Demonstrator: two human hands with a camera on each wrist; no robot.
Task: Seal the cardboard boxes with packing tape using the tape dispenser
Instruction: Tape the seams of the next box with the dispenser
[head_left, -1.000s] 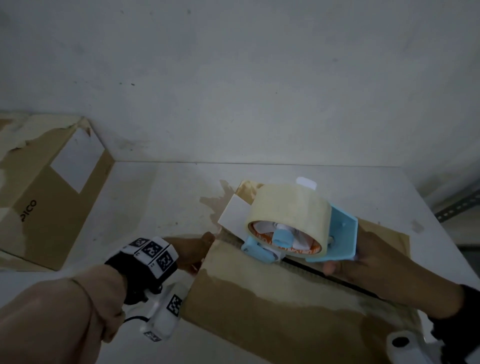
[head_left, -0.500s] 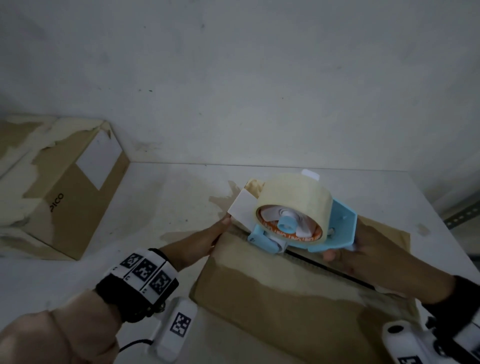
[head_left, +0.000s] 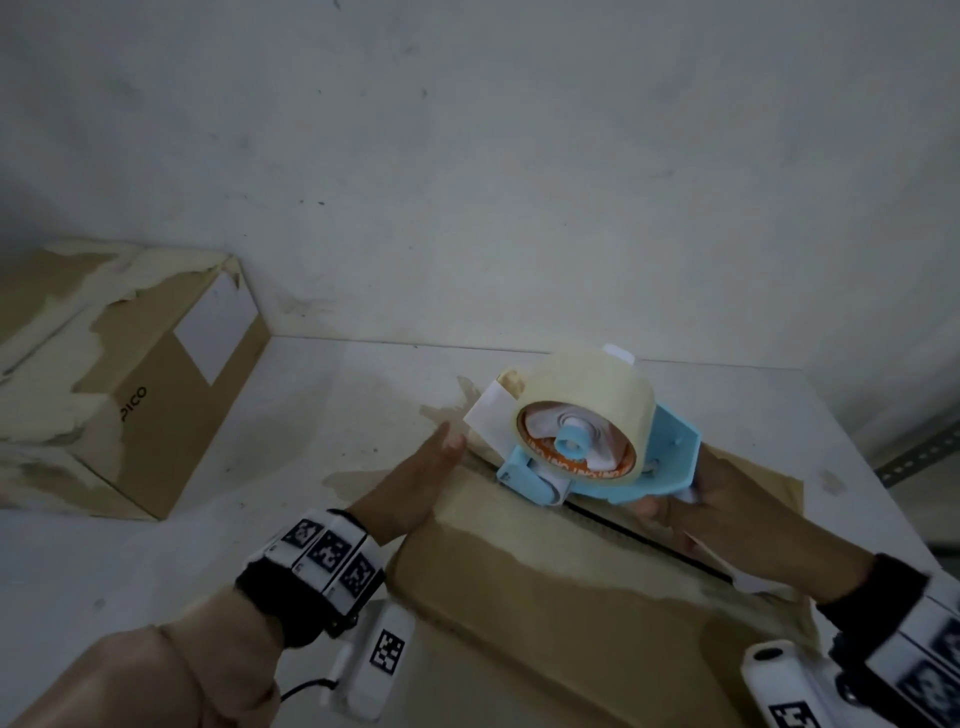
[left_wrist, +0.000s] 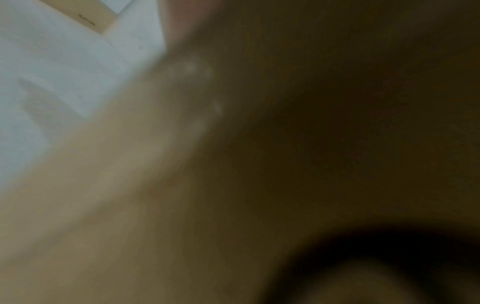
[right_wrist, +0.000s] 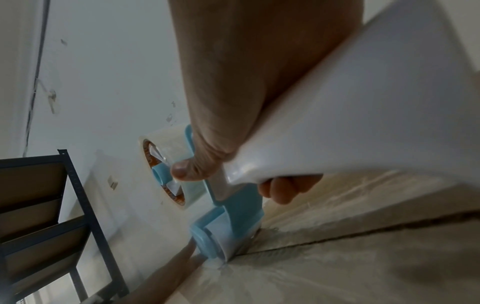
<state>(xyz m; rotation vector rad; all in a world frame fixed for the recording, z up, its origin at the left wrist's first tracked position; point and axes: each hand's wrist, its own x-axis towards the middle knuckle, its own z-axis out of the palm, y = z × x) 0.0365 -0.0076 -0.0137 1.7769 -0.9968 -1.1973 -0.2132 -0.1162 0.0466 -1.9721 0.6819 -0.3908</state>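
A brown cardboard box (head_left: 545, 597) lies in front of me, its top seam a dark slit. On the far end of that seam sits a blue tape dispenser (head_left: 597, 457) carrying a roll of clear tape (head_left: 587, 395). My right hand (head_left: 717, 509) grips the dispenser's white handle (right_wrist: 350, 123), thumb by the roll's hub, with the roller (right_wrist: 207, 244) pressed on the box top. My left hand (head_left: 415, 478) lies against the box's far left edge with fingers straight, just left of the roller. The left wrist view is a brown blur.
A second cardboard box (head_left: 119, 384), marked PICO and patched with torn tape, stands at the left against the white wall (head_left: 467, 182). A dark metal shelf rack (right_wrist: 39, 216) shows in the right wrist view. White table (head_left: 337, 415) lies between the boxes.
My left hand has slid forward along the box's left edge toward the far corner, its fingers now straight beside the roller. The dispenser has stayed at the far end of the seam.
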